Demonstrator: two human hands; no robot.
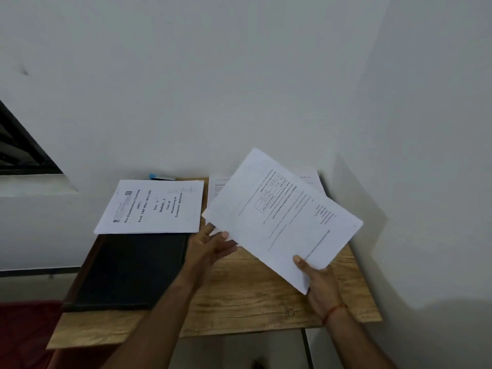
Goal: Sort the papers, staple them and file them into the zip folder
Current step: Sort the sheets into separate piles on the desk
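My right hand (320, 284) grips the near corner of a white printed sheaf (282, 217), held tilted above the wooden table (255, 296). My left hand (209, 245) sits under the sheaf's left edge, fingers spread and touching its underside. A second stack with a bold title page (151, 207) lies at the back left, partly on the black zip folder (130, 270). A blue-tipped object, perhaps the stapler (161, 177), lies against the wall behind that stack. More loose sheets (217, 187) show behind the held sheaf.
White walls close in at the back and right of the small table. A dark window frame (24, 147) is at the left. Red cloth (24, 334) lies below the table's left side.
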